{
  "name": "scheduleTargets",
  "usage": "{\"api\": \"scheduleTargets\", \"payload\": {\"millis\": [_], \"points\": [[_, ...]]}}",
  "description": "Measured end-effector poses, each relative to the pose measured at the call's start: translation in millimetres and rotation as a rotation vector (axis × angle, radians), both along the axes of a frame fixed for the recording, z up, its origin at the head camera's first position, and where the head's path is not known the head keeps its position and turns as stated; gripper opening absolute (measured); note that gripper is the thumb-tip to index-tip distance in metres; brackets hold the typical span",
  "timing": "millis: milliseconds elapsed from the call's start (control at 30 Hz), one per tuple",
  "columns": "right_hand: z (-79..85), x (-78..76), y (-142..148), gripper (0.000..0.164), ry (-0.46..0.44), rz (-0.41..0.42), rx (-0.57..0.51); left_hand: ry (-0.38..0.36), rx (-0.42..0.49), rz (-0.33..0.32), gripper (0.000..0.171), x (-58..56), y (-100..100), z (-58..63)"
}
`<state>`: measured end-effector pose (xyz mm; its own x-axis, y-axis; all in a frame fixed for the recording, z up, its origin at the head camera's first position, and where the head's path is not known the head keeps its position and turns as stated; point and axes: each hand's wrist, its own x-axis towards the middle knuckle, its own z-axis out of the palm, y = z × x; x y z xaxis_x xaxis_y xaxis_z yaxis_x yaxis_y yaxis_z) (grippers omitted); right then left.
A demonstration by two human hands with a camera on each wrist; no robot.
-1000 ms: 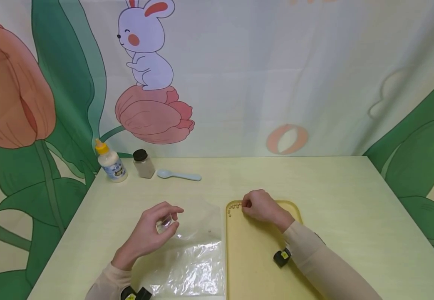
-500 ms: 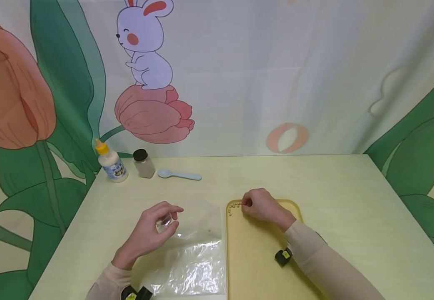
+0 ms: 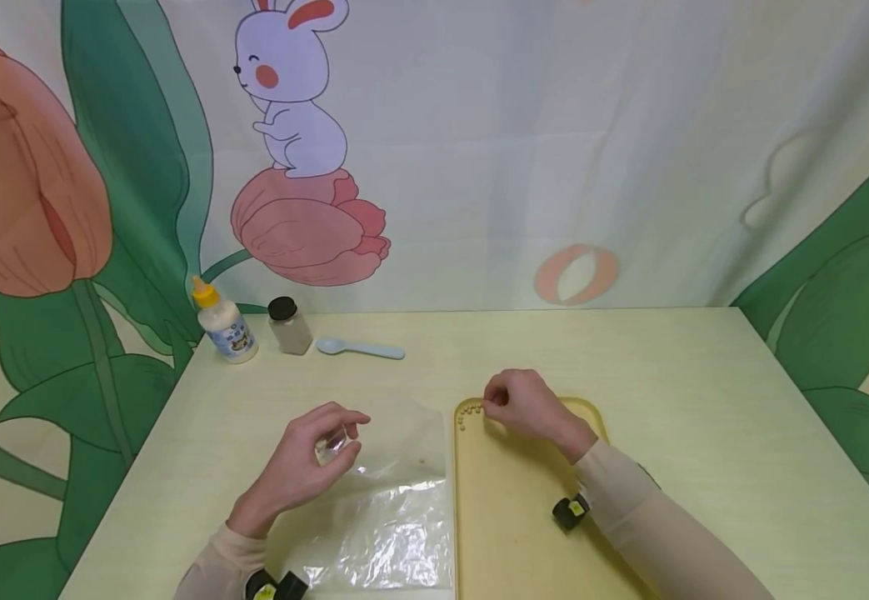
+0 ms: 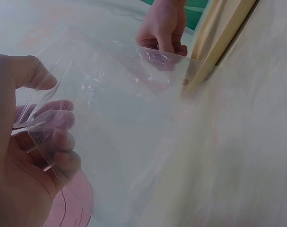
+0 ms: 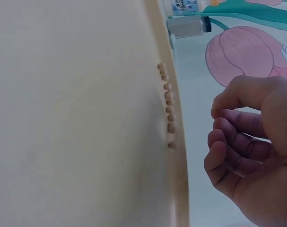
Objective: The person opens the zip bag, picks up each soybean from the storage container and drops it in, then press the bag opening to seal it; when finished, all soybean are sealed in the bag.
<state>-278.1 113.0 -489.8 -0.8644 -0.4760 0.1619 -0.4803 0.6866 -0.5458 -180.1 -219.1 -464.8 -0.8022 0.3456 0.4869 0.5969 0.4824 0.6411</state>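
In the head view my left hand (image 3: 301, 460) grips the edge of a clear plastic bag (image 3: 389, 533) with curled fingers. The bag (image 4: 119, 104) spreads out from the thumb and fingers in the left wrist view. One small brown ball (image 3: 422, 460) shows on it. My right hand (image 3: 527, 407) hovers at the far rim of the yellow tray (image 3: 458, 517), thumb and forefinger tips together. Nothing shows between those tips in the right wrist view, where the hand (image 5: 256, 146) is curled. Several small tan balls (image 5: 169, 97) line the tray's rim beside it.
At the back left of the table (image 3: 704, 400) stand a glue-like bottle with a yellow cap (image 3: 228, 329) and a black-lidded jar (image 3: 289, 327). A pale blue spoon (image 3: 361, 348) lies right of them. A printed curtain (image 3: 464, 167) hangs behind.
My right hand has risen slightly from the tray's far rim. The left hand and the bag have stayed almost still.
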Motion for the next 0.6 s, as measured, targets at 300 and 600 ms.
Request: {"api": "scheduleTargets", "payload": {"millis": [300,600], "points": [[9.7,3.8,-4.3,0.004,0.082,0.019,-0.077,0.013,0.006,-0.001,0.029,0.1,0.0,0.2],[25.8,13.7,-12.7,0.006,0.148,0.040,-0.138,0.004,0.006,-0.001,0.031,0.3,-0.7,1.4]]}}
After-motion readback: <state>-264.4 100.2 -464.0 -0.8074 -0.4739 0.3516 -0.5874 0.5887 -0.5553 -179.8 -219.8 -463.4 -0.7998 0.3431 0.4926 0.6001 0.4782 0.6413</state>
